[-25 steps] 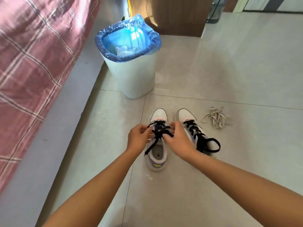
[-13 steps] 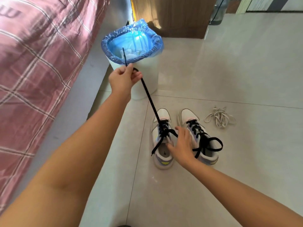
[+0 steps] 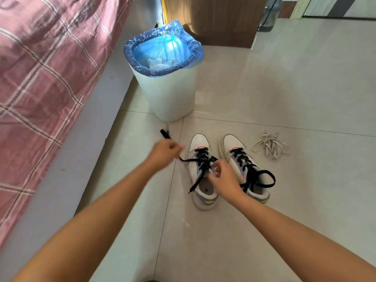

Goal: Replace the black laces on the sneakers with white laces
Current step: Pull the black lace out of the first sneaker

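The scene is brightly and evenly lit by daylight entering from about 1 o'clock. Glare is noted on the floor tiles (image 3: 284,82) toward 1 o'clock. A soft shadow is cast by the bin (image 3: 171,92) toward 10 o'clock. Motion blur is observed on the left hand (image 3: 162,152). Wide-angle bending is seen at the edges.

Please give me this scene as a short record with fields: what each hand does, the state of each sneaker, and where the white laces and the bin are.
left hand: grips one end of the black lace, held out to the left of the shoe
right hand: fingers curled at the lacing of the left sneaker
right sneaker: still laced in black, bow tied
white laces: loose heap on floor, right of the sneakers
bin: blue liner, beyond the sneakers
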{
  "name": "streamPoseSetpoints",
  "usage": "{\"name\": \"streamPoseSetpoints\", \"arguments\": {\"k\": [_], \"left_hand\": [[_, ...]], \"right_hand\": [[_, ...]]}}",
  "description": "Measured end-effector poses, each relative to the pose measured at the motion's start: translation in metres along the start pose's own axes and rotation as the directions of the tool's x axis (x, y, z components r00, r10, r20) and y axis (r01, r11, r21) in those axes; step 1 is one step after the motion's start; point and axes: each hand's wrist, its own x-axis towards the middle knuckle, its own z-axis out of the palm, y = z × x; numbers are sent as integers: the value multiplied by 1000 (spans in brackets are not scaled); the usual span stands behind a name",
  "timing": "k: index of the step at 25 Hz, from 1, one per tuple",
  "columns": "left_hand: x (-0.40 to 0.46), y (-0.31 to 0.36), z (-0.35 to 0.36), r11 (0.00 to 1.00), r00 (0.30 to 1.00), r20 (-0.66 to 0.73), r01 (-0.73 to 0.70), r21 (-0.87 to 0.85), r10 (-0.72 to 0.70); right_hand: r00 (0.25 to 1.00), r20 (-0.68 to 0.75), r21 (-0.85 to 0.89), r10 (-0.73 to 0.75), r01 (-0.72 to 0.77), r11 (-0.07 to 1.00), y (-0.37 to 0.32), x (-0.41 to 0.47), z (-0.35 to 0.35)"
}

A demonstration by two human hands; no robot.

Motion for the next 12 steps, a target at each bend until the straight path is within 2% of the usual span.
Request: {"name": "streamPoseSetpoints", "arguments": {"k": [2, 5, 8, 12], "left_hand": [[-21, -1, 45, 936, 984, 140, -147, 319, 107], [-33, 2, 79, 713, 972, 121, -229, 663, 200], [-33, 5, 81, 578, 978, 110, -195, 793, 179], [-23, 0, 55, 534, 968, 20, -156, 831, 251]], "right_hand": [[995, -12, -38, -97, 96, 995, -2, 2, -3], [972, -17, -102, -235, 232, 967, -4, 3, -6], [960, 12, -185, -281, 278, 942, -4, 2, -8], [955, 1, -197, -296, 291, 936, -5, -2, -7]]}}
